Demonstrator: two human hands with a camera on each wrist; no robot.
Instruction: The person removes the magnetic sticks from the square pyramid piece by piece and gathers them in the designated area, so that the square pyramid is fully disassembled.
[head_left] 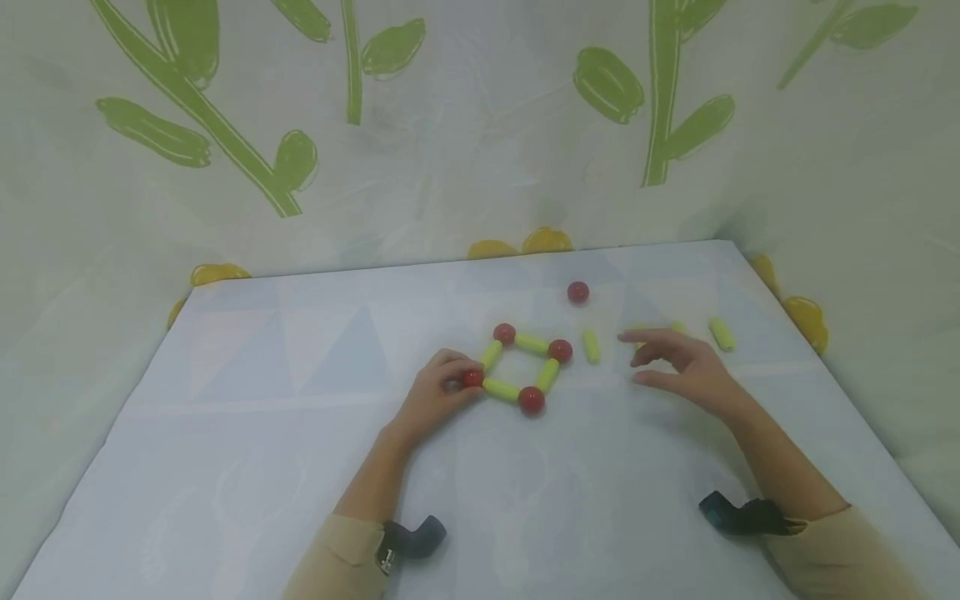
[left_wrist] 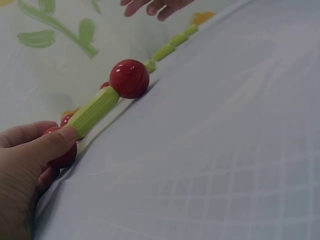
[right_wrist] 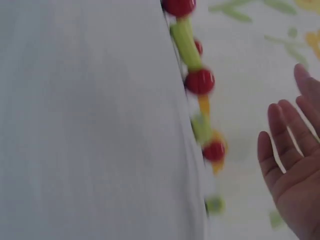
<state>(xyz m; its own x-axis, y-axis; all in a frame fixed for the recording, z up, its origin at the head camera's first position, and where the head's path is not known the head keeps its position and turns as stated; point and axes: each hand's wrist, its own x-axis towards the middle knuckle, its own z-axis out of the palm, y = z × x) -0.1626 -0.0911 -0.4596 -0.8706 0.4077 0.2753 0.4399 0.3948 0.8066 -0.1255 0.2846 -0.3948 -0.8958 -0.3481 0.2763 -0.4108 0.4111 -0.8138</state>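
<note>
Square frame [head_left: 517, 367] of four red balls joined by four yellow-green rods lies complete on the table [head_left: 262, 400]. Left hand [head_left: 438, 392] pinches the near-left corner ball [head_left: 472, 377]. Right hand [head_left: 686, 367] hovers, fingers spread, holding nothing — apparently above a rod. Unused: one loose ball [head_left: 577, 292], loose rods [head_left: 591, 345] — upper structure outstanding.

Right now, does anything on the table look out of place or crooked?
Slightly. The square of red balls and yellow-green rods is skewed into a diamond, and one red ball lies apart behind it. Loose rods are scattered near the right hand.
</note>
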